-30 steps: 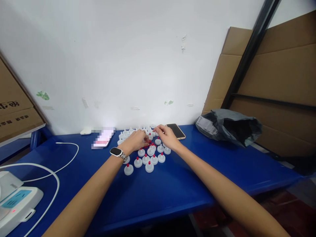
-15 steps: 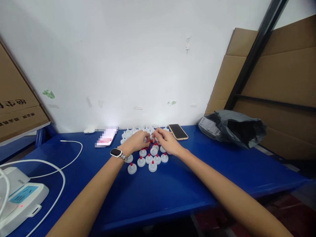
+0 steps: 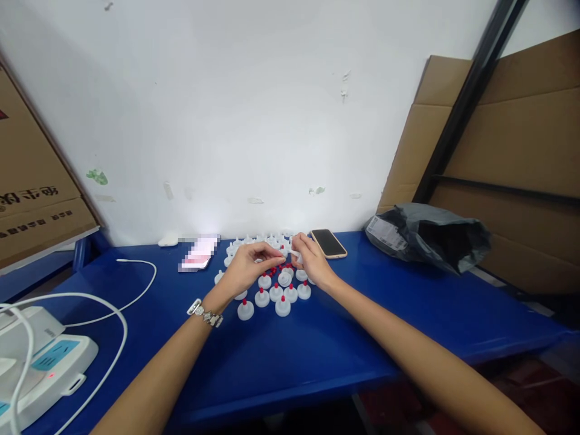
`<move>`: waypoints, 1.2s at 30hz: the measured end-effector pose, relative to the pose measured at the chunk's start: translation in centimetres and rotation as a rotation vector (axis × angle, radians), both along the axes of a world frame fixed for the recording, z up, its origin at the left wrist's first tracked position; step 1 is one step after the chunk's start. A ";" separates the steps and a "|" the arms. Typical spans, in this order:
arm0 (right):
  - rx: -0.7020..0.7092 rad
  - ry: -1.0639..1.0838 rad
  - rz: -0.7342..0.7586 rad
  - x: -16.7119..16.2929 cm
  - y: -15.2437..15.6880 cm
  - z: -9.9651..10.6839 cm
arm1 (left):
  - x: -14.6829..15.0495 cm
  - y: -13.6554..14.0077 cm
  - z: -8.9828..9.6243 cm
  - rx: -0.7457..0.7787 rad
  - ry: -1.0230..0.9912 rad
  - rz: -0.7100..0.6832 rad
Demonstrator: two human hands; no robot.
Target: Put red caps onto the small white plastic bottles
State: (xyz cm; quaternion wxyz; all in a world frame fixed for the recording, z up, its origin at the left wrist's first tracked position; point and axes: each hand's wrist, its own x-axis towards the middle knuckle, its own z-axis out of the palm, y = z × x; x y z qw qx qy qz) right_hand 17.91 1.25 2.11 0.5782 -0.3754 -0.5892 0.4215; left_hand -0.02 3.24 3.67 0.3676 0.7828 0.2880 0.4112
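Observation:
My right hand (image 3: 312, 261) is closed around a white nozzle cap (image 3: 296, 256), its tip pointing left. Facing that tip, my left hand (image 3: 254, 264) has thumb and forefinger pinched together; whatever they may hold is too small to make out. Below both hands, several white nozzle caps with red tips (image 3: 283, 306) stand upright on the blue table (image 3: 290, 356). Small red tip caps (image 3: 286, 266) lie in a pile between the hands, partly covered. White nozzle caps without red tips (image 3: 230, 249) are crowded behind my left hand, near the wall.
A phone in a tan case (image 3: 328, 243) lies behind my right hand, and a lit phone (image 3: 199, 251) lies to the left. A grey plastic mailing bag (image 3: 446, 235) rests at the right. A white power strip (image 3: 58, 362) and white cable (image 3: 118, 314) occupy the left side.
My left hand has come up from the red caps and turned, its pinched fingers now facing the right hand. The right hand has shifted slightly right, and its nozzle cap now shows.

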 end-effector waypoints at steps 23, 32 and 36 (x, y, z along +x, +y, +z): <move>-0.028 0.107 0.125 -1.5 -1.5 0.7 | 1.6 -1.7 0.0 -0.155 -0.298 -0.041; 0.019 -0.224 0.137 2.2 -0.2 2.3 | 0.3 -0.3 0.5 -0.148 -0.199 0.059; 0.124 -0.457 -0.258 4.1 1.7 0.9 | -0.1 0.0 0.0 0.096 0.118 0.165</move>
